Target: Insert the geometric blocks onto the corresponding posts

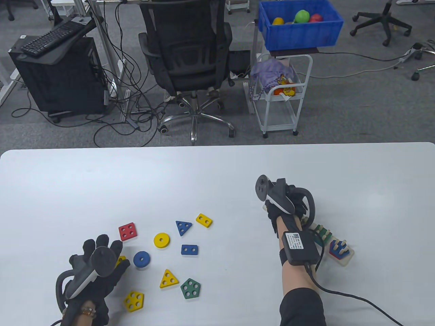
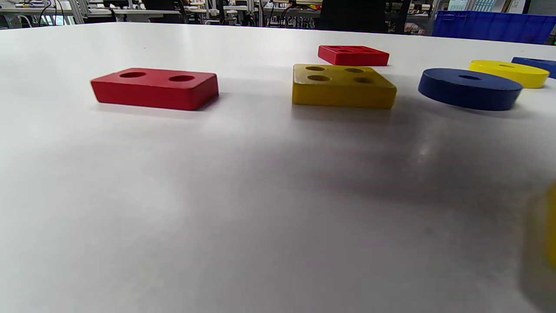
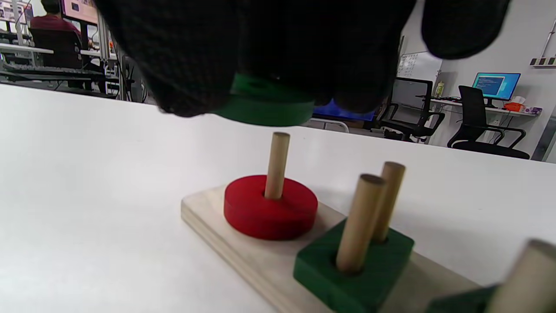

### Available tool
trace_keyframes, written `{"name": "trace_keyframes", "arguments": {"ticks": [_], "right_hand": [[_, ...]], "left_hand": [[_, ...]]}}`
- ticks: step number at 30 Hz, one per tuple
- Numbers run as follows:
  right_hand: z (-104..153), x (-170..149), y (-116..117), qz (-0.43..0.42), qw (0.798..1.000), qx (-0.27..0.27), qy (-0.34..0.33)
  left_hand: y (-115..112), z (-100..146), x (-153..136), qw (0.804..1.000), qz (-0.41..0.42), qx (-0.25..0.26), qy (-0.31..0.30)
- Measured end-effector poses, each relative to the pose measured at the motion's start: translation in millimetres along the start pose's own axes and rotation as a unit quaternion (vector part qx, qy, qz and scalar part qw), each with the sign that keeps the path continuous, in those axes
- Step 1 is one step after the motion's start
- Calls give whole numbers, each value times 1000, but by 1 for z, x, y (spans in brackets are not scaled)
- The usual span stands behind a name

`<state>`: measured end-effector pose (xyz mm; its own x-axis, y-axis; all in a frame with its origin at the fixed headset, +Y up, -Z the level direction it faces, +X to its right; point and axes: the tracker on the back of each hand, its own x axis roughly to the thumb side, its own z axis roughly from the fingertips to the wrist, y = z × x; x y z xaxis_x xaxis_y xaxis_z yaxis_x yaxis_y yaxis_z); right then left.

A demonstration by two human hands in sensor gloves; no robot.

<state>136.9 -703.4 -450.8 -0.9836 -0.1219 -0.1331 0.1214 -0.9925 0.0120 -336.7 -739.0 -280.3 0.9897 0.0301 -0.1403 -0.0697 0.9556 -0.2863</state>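
Note:
My right hand (image 1: 289, 203) hovers over the left end of the wooden post board (image 1: 346, 260). In the right wrist view its fingers (image 3: 195, 65) hold a green disc (image 3: 265, 108) just above the single post (image 3: 277, 165), which carries a red disc (image 3: 270, 208). A green rectangle (image 3: 373, 265) sits on the two posts beside it. My left hand (image 1: 98, 265) hovers with fingers spread and holds nothing, partly covering a yellow square (image 1: 120, 260). The left wrist view shows a red rectangle (image 2: 156, 89), the yellow square (image 2: 343, 84) and a blue disc (image 2: 470, 88).
Loose blocks lie mid-table: red square (image 1: 127, 231), yellow disc (image 1: 161, 240), blue triangle (image 1: 183, 227), yellow rectangle (image 1: 204, 220), blue rectangle (image 1: 189, 250), yellow triangle (image 1: 168, 279), green pentagon (image 1: 190, 288), yellow pentagon (image 1: 134, 301). A cable (image 1: 340, 293) trails from my right wrist.

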Motion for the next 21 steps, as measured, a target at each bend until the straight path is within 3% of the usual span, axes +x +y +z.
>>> {"name": "trace_keyframes", "arguments": {"ticks": [12,15,21], "right_hand": [[-6,2,9,35,999,26,10],[-4,3,7,45,997,58,4],[8,18,-18,6,999,13,-47]], "left_hand": [[0,0,1,1000,0,-2,0],[0,0,1,1000,0,-3,2],[0,0,1,1000,1,-2,0]]}}
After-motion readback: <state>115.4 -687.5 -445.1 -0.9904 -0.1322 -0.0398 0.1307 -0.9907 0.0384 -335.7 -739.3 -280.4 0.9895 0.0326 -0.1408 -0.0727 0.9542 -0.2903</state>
